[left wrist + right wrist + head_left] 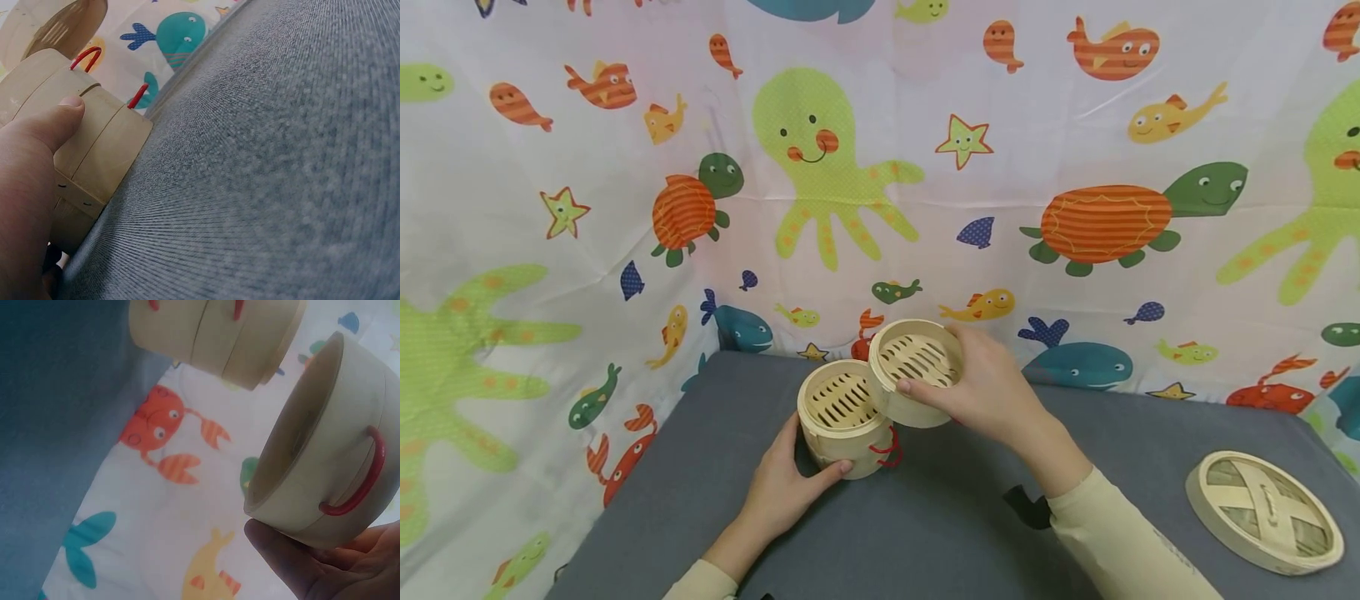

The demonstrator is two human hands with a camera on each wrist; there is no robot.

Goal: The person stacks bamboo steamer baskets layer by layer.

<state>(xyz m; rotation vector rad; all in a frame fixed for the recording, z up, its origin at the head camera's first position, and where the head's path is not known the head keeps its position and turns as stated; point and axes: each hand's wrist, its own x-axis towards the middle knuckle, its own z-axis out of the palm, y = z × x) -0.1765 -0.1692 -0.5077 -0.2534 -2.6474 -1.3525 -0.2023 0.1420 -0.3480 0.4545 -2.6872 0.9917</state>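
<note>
On the left of the table stands a round bamboo steamer stack (850,446), its slatted inner floor showing at the top. My left hand (778,487) grips its near left side, with the thumb (69,115) along the wall. Red loops (139,95) stick out from the stack's side. My right hand (992,387) holds a separate steamer basket (898,407) by its right rim, raised and tilted beside the stack's top. This basket has a red loop handle (377,459) on its outer wall; part of its right side is hidden by the fingers.
A woven bamboo lid (1262,512) lies on the grey table (955,533) at the far right. Near my right sleeve there is a black strip (1028,508). A white curtain (895,250) with sea animals hangs behind and along the left edge.
</note>
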